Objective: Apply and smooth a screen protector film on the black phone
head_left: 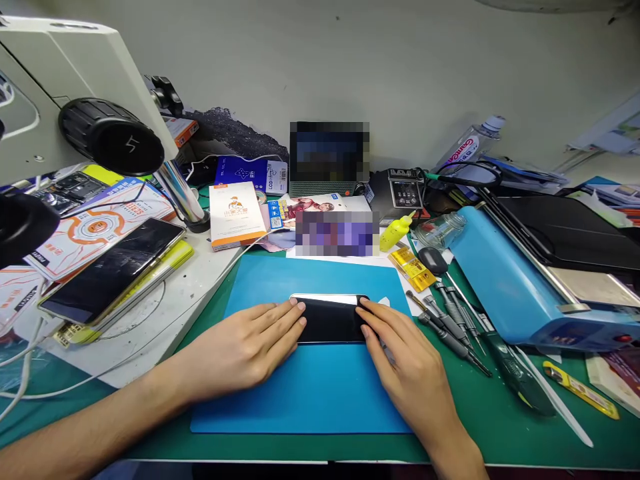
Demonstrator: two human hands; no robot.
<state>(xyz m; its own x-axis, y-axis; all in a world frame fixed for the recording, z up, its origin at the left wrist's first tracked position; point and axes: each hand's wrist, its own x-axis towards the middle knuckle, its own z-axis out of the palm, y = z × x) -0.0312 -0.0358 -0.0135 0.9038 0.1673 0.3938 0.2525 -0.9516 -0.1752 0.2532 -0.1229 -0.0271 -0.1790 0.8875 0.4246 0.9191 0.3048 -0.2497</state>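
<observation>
A phone (332,321) with a dark screen lies lengthwise across the blue work mat (310,393), a pale glare strip along its far edge. Stretched fingers of my left hand (245,343) rest over its left end; the thumb is hidden. At the opposite end, my right hand (405,353) has its fingertips on the phone's corner and side. Between them the two hands hold the phone. A small white scrap (384,301) is partly visible just behind my right fingers.
Screwdrivers (453,327), a yellow cutter (580,390) and a blue machine (495,287) are on the right. A microscope (100,100) overhangs the left, above another phone (115,267). Behind the mat stand a white-orange box (237,213) and a yellow bottle (396,232).
</observation>
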